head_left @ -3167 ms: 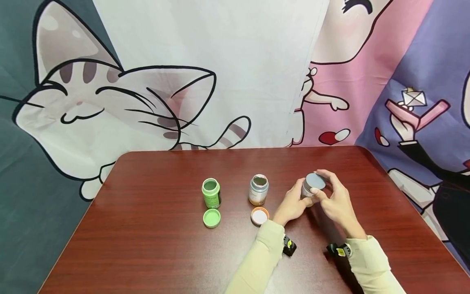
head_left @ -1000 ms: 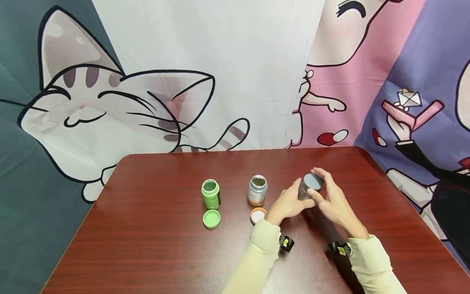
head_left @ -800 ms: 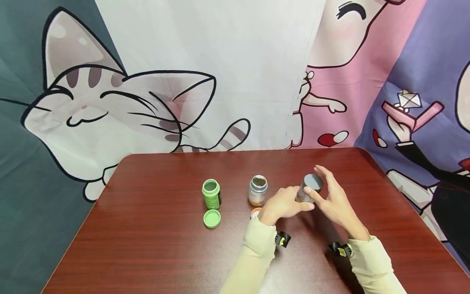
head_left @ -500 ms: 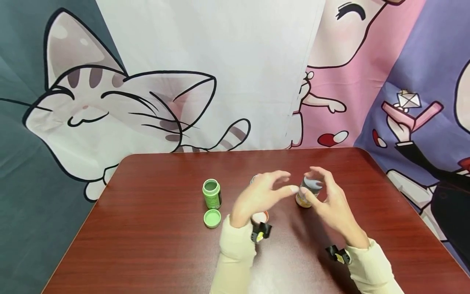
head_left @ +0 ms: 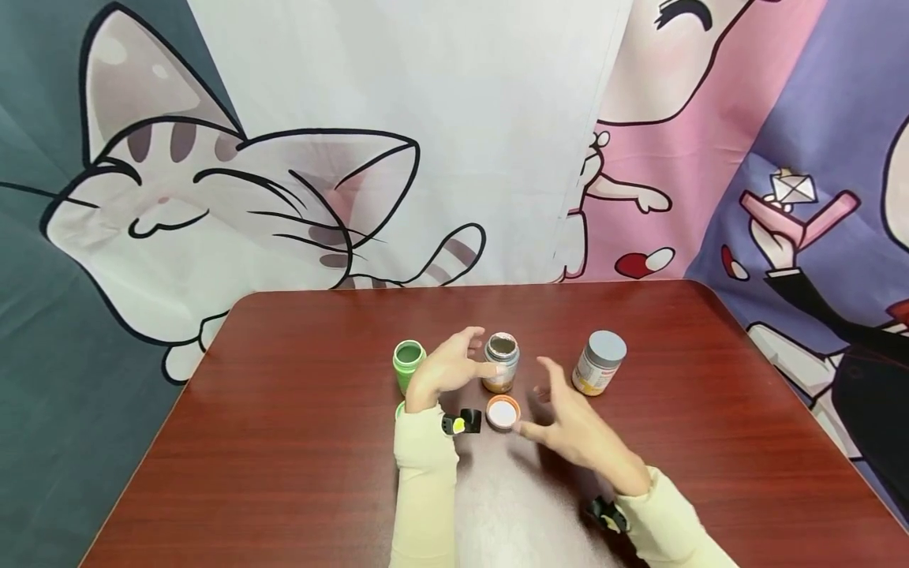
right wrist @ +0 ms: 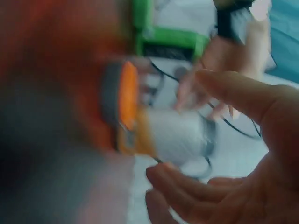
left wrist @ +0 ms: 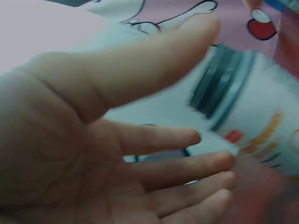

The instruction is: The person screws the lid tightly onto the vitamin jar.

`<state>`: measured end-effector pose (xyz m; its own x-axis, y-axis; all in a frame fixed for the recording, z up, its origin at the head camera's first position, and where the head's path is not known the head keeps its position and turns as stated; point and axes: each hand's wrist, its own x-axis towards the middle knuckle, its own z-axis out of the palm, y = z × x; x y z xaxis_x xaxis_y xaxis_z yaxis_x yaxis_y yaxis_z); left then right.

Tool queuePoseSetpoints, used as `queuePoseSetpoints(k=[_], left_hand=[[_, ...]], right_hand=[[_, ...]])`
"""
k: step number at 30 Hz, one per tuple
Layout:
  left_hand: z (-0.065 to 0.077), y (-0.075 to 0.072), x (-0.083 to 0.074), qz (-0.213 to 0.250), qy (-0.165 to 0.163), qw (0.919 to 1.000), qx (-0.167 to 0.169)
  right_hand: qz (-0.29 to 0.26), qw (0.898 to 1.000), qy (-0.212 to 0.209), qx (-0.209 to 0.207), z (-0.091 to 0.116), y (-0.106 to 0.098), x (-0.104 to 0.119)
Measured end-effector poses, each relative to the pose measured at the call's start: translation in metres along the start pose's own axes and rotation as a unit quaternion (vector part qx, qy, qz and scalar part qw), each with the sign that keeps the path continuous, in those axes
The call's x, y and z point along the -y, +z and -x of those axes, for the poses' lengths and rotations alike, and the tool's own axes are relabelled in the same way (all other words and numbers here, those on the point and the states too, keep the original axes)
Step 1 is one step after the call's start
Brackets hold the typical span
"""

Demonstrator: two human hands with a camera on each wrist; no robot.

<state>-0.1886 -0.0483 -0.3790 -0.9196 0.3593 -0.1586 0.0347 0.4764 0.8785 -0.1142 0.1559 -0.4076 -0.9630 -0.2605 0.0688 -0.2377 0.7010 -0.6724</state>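
My left hand [head_left: 449, 367] hovers just left of the middle jar [head_left: 503, 383], its thumb overlapping the jar's side. Fingers and thumb are extended and hold nothing; in the left wrist view the thumb lies close to the neck of the jar [left wrist: 261, 107], contact unclear. This jar is white and grey with an orange base, uncapped. Before it lies its lid [head_left: 503, 412], orange-rimmed with a white inside. My right hand [head_left: 578, 430] reaches in from the right, fingers spread, thumb near that lid. The right wrist view is blurred, with the lid [right wrist: 127, 93] and jar [right wrist: 180, 135] beyond the fingers.
A capped jar with a grey lid [head_left: 600, 363] stands upright on the right. Partly behind my left hand is an uncapped green jar [head_left: 408, 359]; its green lid is mostly hidden by the arm. All stand on a reddish-brown table [head_left: 305, 442] before a cartoon cloth backdrop [head_left: 497, 142].
Both hands have let go of the grey-lidded jar, which now stands upright. The left hand, then the right, has moved left to the middle jar and its lid.
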Motion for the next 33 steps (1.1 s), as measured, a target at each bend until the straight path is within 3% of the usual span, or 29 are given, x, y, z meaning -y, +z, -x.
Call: queuePoseSetpoints(k=[3,7,15,25,33], left_hand=[[-0.008,0.004,0.007,0.028,-0.007,0.9996,-0.003],[-0.017,0.009,0.017,0.056,-0.001,0.9984,-0.010],[-0.025,0.021,0.024,0.046,0.038,0.9982,-0.005],[-0.026,0.022,0.027,-0.011,0.063,0.9979,-0.007],[-0.027,0.021,0.031,0.001,0.056,0.9985,-0.001]], right_hand=[[0.002,0.999,0.036,0.022,-0.004,0.018,0.002],[0.007,0.998,0.062,0.003,-0.011,0.034,0.004],[0.022,0.998,0.049,-0.030,-0.019,0.046,0.003],[0.021,0.998,0.051,-0.020,-0.021,0.030,0.001],[0.020,0.998,0.049,-0.026,-0.026,0.007,0.000]])
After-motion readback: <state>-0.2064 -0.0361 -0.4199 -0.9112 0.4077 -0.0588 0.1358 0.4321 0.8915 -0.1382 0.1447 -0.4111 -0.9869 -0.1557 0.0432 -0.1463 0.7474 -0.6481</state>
